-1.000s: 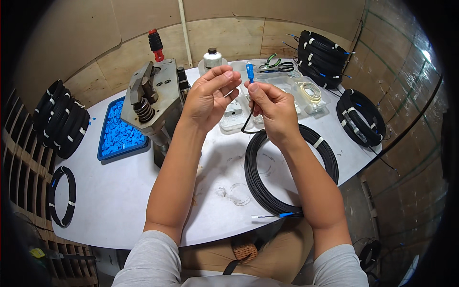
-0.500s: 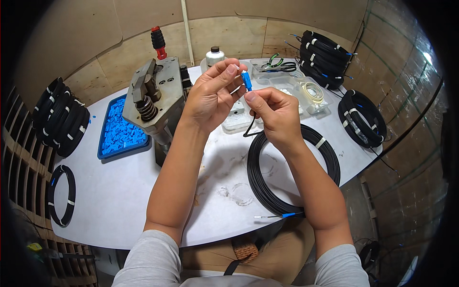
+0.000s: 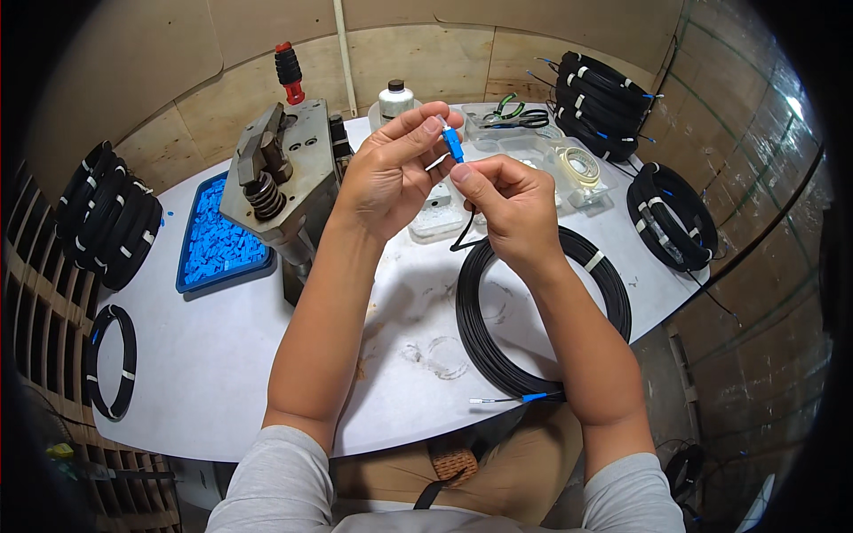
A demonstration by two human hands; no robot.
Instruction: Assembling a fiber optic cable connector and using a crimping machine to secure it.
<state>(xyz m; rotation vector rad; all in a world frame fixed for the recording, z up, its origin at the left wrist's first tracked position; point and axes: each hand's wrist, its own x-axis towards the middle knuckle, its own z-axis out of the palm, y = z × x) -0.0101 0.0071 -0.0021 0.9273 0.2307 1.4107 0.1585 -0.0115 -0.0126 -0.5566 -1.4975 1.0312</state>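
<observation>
A blue fibre-optic connector (image 3: pixel 453 146) is held up above the middle of the table. Between thumb and fingers, my right hand (image 3: pixel 514 202) pinches its lower end, where the black cable (image 3: pixel 465 233) comes out and runs down to a large coil (image 3: pixel 474 329). My left hand (image 3: pixel 391 169) is closed at the upper tip, pinching a small clear-white cap (image 3: pixel 442 122) against or over the connector's end. How far the cap sits on the tip is too small to tell. Another blue connector (image 3: pixel 536 397) with a pale tip lies at the coil's near edge.
Left of my arms stands a metal press (image 3: pixel 298 178) beside a blue tray (image 3: pixel 184 286) of small blue parts. Cable coils are stacked at left (image 3: pixel 107 218) and right (image 3: pixel 604 107). Beyond my hands are a white bottle (image 3: pixel 396 99), pliers (image 3: pixel 520 115) and a clear box (image 3: pixel 604 197) with tape.
The cap in my left fingers has come down to the connector's tip, from slightly apart. My right hand keeps its pinch. The whole view has shifted slightly.
</observation>
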